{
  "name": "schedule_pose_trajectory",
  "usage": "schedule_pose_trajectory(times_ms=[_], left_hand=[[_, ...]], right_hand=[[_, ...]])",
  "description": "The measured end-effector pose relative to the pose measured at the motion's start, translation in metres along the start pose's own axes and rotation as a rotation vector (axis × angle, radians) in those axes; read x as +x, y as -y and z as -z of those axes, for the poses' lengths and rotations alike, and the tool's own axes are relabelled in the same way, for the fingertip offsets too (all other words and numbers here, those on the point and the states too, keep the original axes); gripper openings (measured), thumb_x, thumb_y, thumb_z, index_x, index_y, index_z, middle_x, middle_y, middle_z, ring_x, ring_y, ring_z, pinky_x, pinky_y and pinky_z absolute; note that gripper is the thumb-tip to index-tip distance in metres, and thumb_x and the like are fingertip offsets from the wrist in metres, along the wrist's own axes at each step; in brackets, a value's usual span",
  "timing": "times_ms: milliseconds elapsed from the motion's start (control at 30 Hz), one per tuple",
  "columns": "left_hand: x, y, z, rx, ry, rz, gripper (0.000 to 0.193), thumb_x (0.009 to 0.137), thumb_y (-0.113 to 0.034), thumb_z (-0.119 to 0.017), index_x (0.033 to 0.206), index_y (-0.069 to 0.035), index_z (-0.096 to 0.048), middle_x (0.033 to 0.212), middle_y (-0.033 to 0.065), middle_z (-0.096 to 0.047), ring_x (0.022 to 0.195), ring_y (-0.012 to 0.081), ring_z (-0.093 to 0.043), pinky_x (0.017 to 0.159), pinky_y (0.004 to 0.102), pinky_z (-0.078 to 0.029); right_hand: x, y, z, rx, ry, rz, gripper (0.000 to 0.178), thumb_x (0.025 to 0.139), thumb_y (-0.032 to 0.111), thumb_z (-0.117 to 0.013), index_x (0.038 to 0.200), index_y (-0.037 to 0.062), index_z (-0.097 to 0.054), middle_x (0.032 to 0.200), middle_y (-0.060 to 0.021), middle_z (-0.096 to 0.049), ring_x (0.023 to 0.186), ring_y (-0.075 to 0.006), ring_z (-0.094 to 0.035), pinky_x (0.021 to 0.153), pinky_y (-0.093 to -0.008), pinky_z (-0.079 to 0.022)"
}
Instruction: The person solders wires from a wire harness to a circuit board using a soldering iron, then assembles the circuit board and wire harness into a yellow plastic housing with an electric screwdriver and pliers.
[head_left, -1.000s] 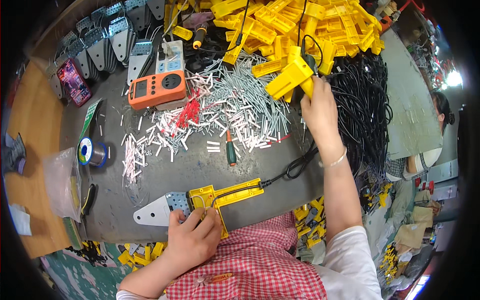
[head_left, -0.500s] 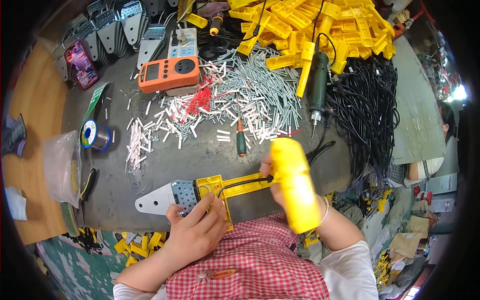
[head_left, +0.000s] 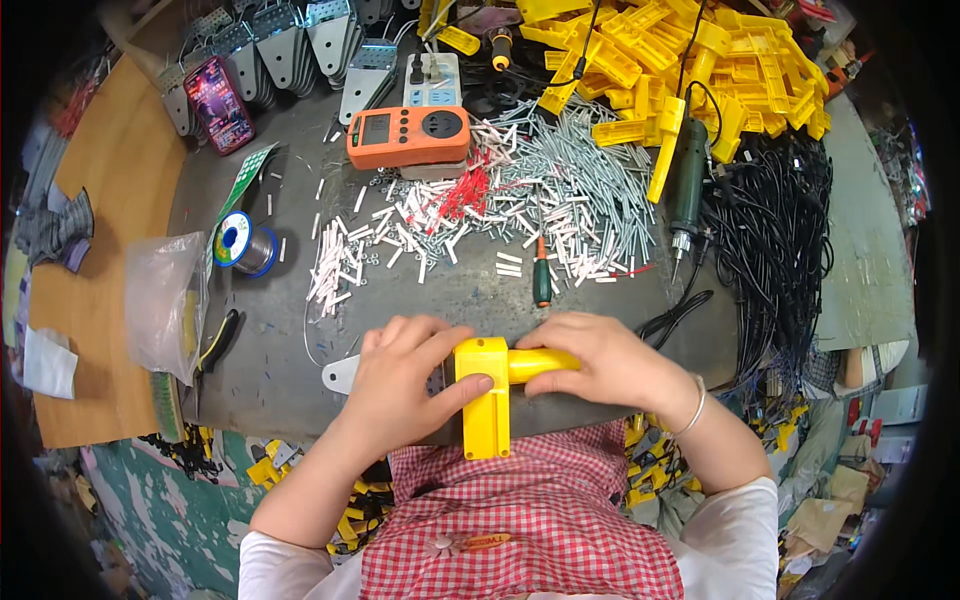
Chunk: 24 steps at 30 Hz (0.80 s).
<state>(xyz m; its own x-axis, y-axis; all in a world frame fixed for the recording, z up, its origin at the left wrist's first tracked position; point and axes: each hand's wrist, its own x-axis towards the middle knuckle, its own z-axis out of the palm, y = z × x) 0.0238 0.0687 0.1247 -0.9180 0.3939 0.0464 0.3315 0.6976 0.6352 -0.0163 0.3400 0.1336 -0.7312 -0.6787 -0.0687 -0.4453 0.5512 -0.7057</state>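
A yellow plastic housing with a round handle lies at the table's front edge, its closed outer side facing up. My left hand grips its left end, thumb on top and fingers along the far side. Around the handle, my right hand is closed, with thumb near and fingers far. From under my left hand the rounded tip of a flat metal plate sticks out to the left. The rest of the plate and the housing's inside are hidden.
Behind my hands lie loose screws, white sleeves and a green-handled screwdriver. An orange meter stands farther back. To the right are an electric screwdriver and black cables; to the left, a solder spool and pliers.
The yellow cover in my right hand has come down over the open half, hiding the cable and wires. My right hand has moved onto the handle; the view has shifted slightly.
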Motion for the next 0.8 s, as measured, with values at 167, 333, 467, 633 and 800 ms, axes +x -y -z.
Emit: schedule_pose_trajectory(times_ms=[167,333,467,633,800], left_hand=[[-0.001,-0.001,0.004,-0.019,0.013,-0.001,0.049,0.084,-0.037,-0.079,0.124,-0.010,-0.070,0.120,0.0077,-0.065,0.111,0.0287,-0.056,0.098,0.0408,-0.039],[-0.009,-0.005,-0.002,-0.072,-0.056,0.050,0.051,0.081,-0.029,-0.083,0.126,-0.008,-0.069,0.124,0.0106,-0.064,0.118,0.0321,-0.054,0.105,0.0484,-0.038],[0.002,-0.038,0.015,0.236,-0.090,-0.082,0.062,0.081,-0.040,-0.082,0.132,-0.008,-0.065,0.136,0.0146,-0.059,0.126,0.0371,-0.050,0.105,0.0545,-0.037],[0.040,-0.052,-0.024,0.287,0.028,-0.359,0.096,0.083,-0.066,-0.069,0.150,-0.001,-0.046,0.157,0.0276,-0.039,0.147,0.0478,-0.033,0.110,0.0671,-0.032],[0.038,-0.051,-0.029,0.286,0.014,-0.221,0.102,0.086,-0.067,-0.065,0.147,0.010,-0.044,0.154,0.0296,-0.042,0.142,0.0430,-0.043,0.104,0.0666,-0.039]], right_hand=[[0.025,0.018,0.016,-0.219,0.274,-0.304,0.050,0.105,0.051,-0.045,0.106,0.0106,-0.074,0.086,-0.0198,-0.073,0.084,-0.0432,-0.070,0.074,-0.0527,-0.055],[0.024,0.009,-0.005,-0.337,0.116,-0.300,0.056,0.106,0.050,-0.044,0.089,0.0057,-0.074,0.073,-0.0195,-0.071,0.071,-0.0421,-0.070,0.067,-0.0531,-0.056],[0.017,0.005,-0.015,-0.485,-0.081,-0.256,0.051,0.105,0.046,-0.049,0.079,0.0063,-0.069,0.059,-0.0179,-0.065,0.056,-0.0379,-0.068,0.052,-0.0510,-0.052],[0.018,0.006,-0.008,-0.417,0.045,-0.146,0.033,0.100,0.034,-0.056,0.092,0.0039,-0.067,0.073,-0.0167,-0.071,0.069,-0.0326,-0.073,0.056,-0.0444,-0.055],[0.052,0.009,0.031,-0.604,-0.097,-0.317,0.017,0.091,0.019,-0.062,0.096,0.0030,-0.065,0.092,-0.0148,-0.070,0.085,-0.0362,-0.070,0.069,-0.0465,-0.057]])
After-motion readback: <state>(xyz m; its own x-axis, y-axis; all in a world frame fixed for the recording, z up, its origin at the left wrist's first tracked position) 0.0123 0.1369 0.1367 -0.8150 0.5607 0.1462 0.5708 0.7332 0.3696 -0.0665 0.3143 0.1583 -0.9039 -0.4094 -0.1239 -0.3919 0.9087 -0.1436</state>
